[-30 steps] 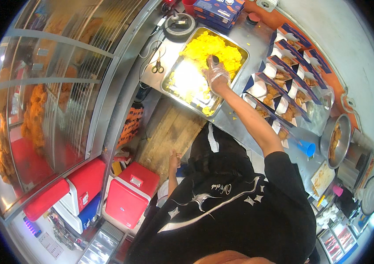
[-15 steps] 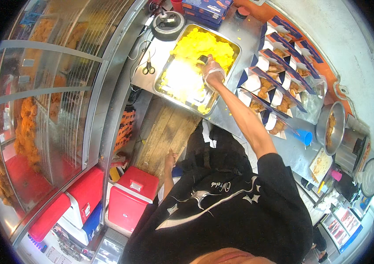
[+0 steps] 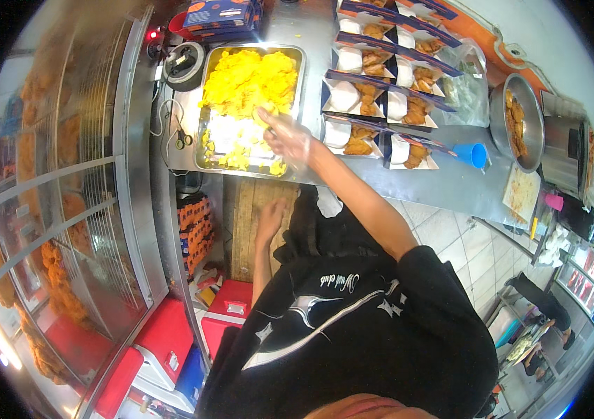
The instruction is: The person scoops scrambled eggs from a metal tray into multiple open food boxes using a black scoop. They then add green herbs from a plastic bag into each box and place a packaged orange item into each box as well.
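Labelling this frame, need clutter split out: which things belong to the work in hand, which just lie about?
In use, it seems:
gloved right hand, over the tray
metal tray
yellow food in it

Apparently just lying about, untouched:
scissors
blue cup
clear plastic bag

Blurred hands, cropped boxes

The right hand (image 3: 288, 140) is blurred, and whether anything is pinched in its fingers cannot be told. Part of the tray (image 3: 227, 133) is covered by it. The left hand (image 3: 271, 218) is smeared too. The box stack (image 3: 220, 15) is cropped by the upper edge. A cooler (image 3: 230, 302) is partly hidden by the shirt (image 3: 360, 328). The bag's (image 3: 466, 94) contents are clouded by plastic.
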A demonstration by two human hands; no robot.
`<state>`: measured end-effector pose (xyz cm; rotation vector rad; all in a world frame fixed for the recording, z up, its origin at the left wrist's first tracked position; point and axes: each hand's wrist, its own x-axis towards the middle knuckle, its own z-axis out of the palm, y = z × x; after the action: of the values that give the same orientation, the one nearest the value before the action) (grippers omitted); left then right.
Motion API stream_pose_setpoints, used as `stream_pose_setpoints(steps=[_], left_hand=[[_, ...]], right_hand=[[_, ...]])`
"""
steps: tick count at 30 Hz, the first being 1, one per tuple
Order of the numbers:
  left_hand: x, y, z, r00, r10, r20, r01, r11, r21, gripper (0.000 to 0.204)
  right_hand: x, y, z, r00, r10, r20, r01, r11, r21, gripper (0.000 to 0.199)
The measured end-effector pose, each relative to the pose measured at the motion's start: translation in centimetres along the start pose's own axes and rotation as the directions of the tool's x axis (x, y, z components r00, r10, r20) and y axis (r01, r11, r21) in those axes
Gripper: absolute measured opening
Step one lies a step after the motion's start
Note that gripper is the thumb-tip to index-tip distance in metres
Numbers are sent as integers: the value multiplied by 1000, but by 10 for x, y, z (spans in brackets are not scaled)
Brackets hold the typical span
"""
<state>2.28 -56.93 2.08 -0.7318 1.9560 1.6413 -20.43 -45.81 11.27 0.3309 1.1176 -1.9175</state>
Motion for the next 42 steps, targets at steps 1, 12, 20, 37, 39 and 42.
stream_pose_setpoints(steps=[1, 12, 20, 37, 39, 42], left_hand=[[8, 17, 12, 999, 43, 23, -43, 999, 22, 39], [97, 92, 116, 979, -78, 187, 145, 914, -379, 43], [92, 84, 105, 960, 50, 276, 62, 922, -383, 32], [83, 91, 84, 971, 29, 238, -30, 1000, -1, 34], [76, 90, 80, 978, 166, 130, -183, 975, 129, 34], [72, 88, 83, 909, 415, -48, -378, 867, 324, 35]], right_hand=[[-22, 3, -12, 998, 55, -26, -55, 998, 7, 40], [-100, 58, -152, 664, -682, -306, 187, 548, -816, 51], [-104, 67, -133, 793, -582, -179, -151, 96, -984, 50], [-94, 66, -171, 732, -638, -240, 283, 605, -745, 48], [-93, 61, -181, 766, -598, -234, 264, 626, -734, 50], [-90, 53, -188, 762, -612, -210, 253, 581, -774, 50]])
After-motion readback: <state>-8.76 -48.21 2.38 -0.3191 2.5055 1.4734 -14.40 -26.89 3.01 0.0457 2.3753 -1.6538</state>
